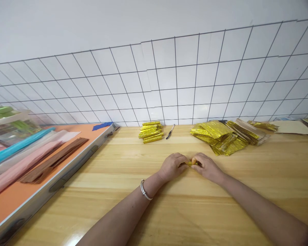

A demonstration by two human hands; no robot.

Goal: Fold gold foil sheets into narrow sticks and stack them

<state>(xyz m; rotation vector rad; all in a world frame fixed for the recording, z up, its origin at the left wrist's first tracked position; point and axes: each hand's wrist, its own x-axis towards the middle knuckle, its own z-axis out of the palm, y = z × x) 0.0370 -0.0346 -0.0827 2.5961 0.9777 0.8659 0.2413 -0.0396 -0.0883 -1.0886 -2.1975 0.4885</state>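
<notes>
Over the middle of the wooden table [113, 205], my left hand [173, 166] and my right hand [206, 167] meet fingertip to fingertip. Between them they pinch a small piece of gold foil paper [190, 164], mostly hidden by the fingers. A silver bangle [143, 190] circles my left wrist. Beyond my left hand lies a stack of rolled gold foil paper [151, 132], with a pen [170, 132] beside it. Behind my right hand spreads a loose pile of flat gold foil sheets [218, 135].
At the left, a raised orange board [97, 136] with a grey edge carries folded brown paper [56, 159], pink paper [25, 160], a blue roll [17, 147] and a plastic basket [12, 126]. Beige card [292, 127] lies at the far right. A white gridded wall [164, 75] stands behind.
</notes>
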